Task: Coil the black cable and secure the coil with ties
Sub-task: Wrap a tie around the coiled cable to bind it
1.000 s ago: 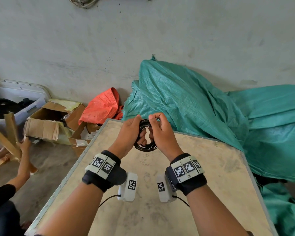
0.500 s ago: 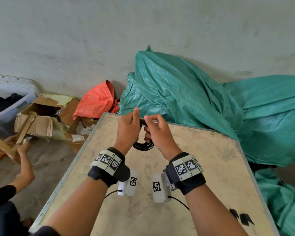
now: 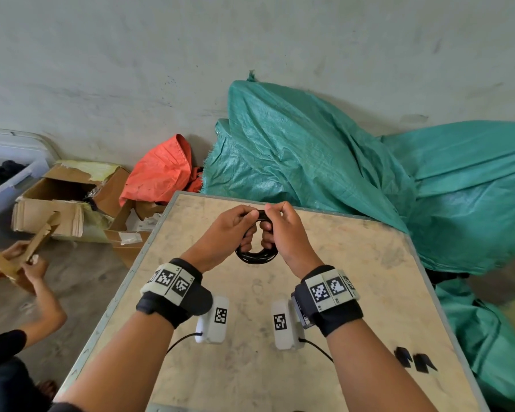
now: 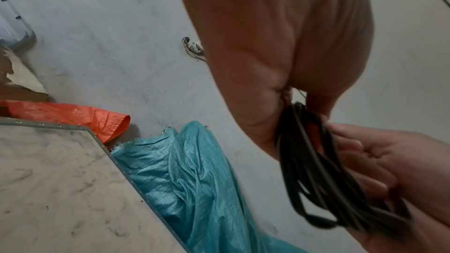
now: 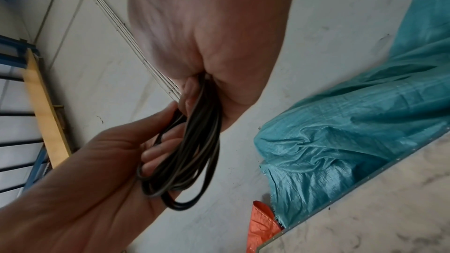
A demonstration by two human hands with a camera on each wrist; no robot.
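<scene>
Grey plaster wall (image 3: 131, 69) behind; green tarp (image 3: 324, 162) heaped against it, orange sack (image 3: 161, 171) alongside. Plywood table (image 3: 369, 292) in front, metal-edged, two black ties (image 3: 415, 358) lying near its right edge. Black cable (image 3: 256, 254), already coiled, held above the table's far end between both hands. Left hand (image 3: 226, 230) pinches the coil's top, lower fingers hooked through the loop. Right hand (image 3: 283, 230) grips the top likewise.
</scene>
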